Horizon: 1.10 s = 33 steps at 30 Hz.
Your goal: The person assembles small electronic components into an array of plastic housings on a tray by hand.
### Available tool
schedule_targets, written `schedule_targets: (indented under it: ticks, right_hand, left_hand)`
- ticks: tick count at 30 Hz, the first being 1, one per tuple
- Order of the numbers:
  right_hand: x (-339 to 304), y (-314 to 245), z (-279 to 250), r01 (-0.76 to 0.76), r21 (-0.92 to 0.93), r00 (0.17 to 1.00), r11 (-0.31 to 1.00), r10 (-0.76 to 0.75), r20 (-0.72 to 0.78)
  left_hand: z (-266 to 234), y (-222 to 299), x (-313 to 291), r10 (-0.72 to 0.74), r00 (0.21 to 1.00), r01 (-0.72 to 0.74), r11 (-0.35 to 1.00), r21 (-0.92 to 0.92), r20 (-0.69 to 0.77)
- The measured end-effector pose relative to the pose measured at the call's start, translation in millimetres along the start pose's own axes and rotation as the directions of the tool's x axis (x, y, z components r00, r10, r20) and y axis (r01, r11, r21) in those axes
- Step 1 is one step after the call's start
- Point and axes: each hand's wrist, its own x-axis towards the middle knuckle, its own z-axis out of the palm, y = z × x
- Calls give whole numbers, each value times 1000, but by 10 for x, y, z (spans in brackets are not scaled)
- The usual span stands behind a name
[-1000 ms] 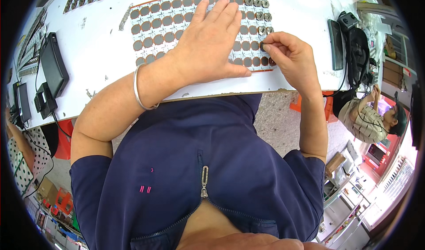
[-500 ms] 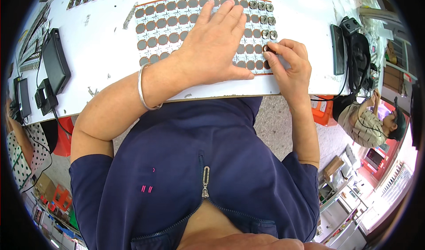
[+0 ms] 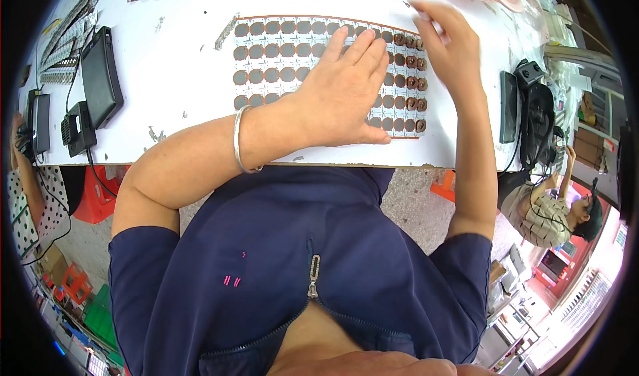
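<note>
While left hand point(image 3: 346, 100) is lying flat, fingers loosely spread, disc panel point(image 3: 286, 62) is sitting under them, long axis running left-right. Right hand point(image 3: 454, 45) is hovering farther off, panel lying bodyward of its fingers; those are blurring, can't tell if pinching.

Tabletop point(image 3: 153, 76) Smooth, Roughly Scuffed in Patches

Your bangle point(image 3: 237, 143) is smooth, polished metal. Your top point(image 3: 266, 229) is matt cloth with a shiny metal zip pull point(image 3: 313, 286). The grey discs point(image 3: 272, 28) before you look matt; the black case point(image 3: 103, 76), dull plastic.
</note>
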Motion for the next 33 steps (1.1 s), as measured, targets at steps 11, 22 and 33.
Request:
schedule_targets:
  ticks: [11,22,33]
  right_hand:
    - [779,381,656,72,-112,969,991,-43,242]
    - [-57,897,-291,-485,168,872,858,461,164]
    - [-491,560,-370,-405,5,907,914,401,130]
  left_hand:
    - [2,-41,-21,-11,1000,11,999,-51,-7]
    - [-29,-32,-17,-9,1000,10,996,-92,11]
    - [-51,0,-45,12,1000,-10,997,-73,29]
